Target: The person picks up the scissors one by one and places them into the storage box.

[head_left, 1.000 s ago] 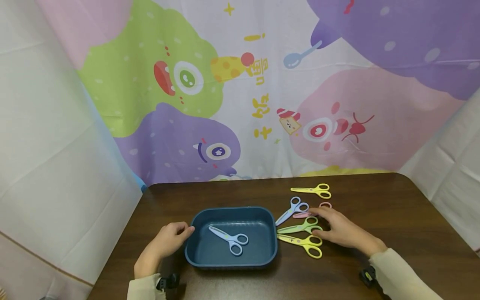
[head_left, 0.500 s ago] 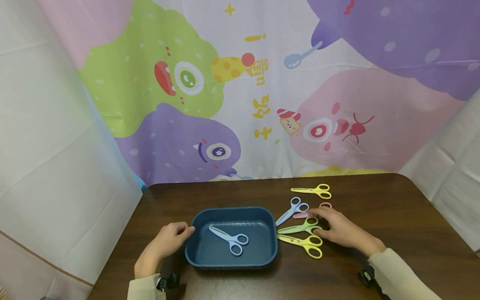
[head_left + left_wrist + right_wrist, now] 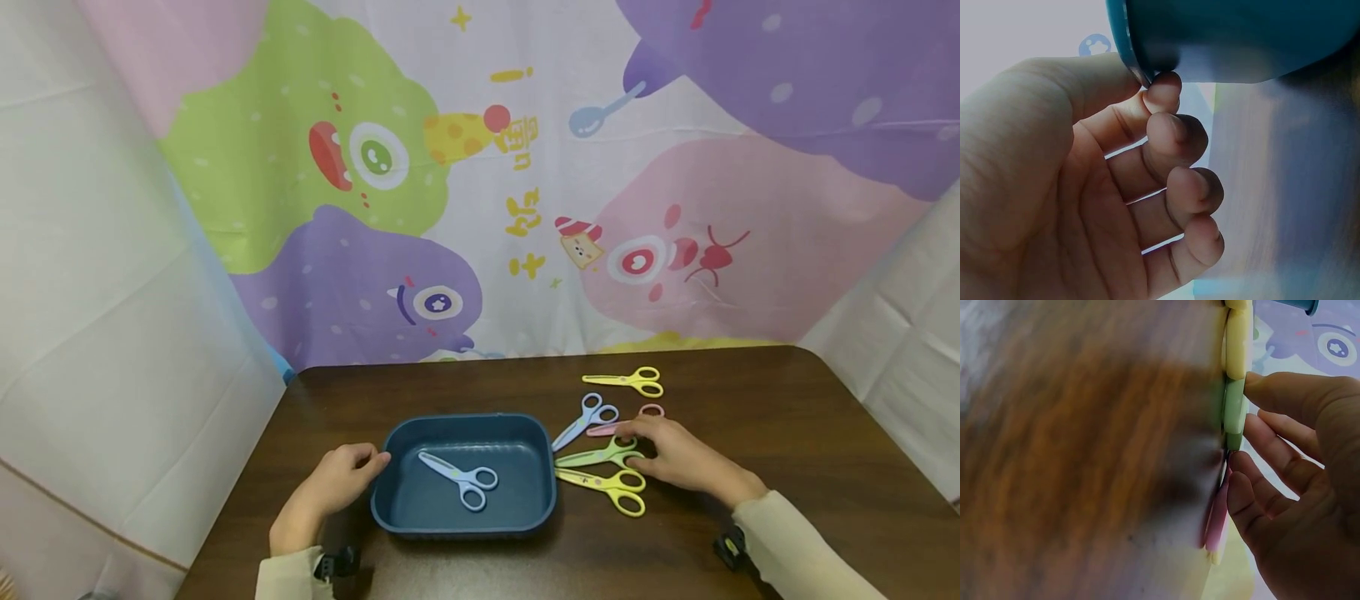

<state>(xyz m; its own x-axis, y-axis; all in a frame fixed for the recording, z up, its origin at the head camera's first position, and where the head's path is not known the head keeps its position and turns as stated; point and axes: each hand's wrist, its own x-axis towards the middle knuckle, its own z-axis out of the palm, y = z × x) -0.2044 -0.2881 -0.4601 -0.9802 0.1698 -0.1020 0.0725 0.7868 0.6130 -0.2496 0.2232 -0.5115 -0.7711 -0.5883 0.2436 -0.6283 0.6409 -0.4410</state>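
My left hand [image 3: 341, 479] pinches the left rim of a dark blue plastic tray [image 3: 465, 532] between thumb and index finger; the other fingers curl loosely outside it. One pair of light blue scissors [image 3: 465, 479] lies in the tray. My right hand [image 3: 686, 457] spans the handles of the green scissors [image 3: 600, 455], thumb on the near loop and fingertips at the far one. In the right wrist view, the thumb touches the edge of the green handle [image 3: 1234, 409]. Pink scissors [image 3: 600, 431] lie partly hidden under the fingers.
On the dark wooden table [image 3: 675, 554], yellow scissors [image 3: 622, 493] and another blue pair [image 3: 581, 425] lie beside the tray's right wall, blades toward it. Farther back is a second yellow pair [image 3: 626, 381]. A cartoon-printed cloth [image 3: 525, 308] hangs behind the table.
My right thumb and fingers have drawn in over the green scissors' handles, the fingertips shifting slightly from the pink pair toward the green. The left hand and tray stay still.
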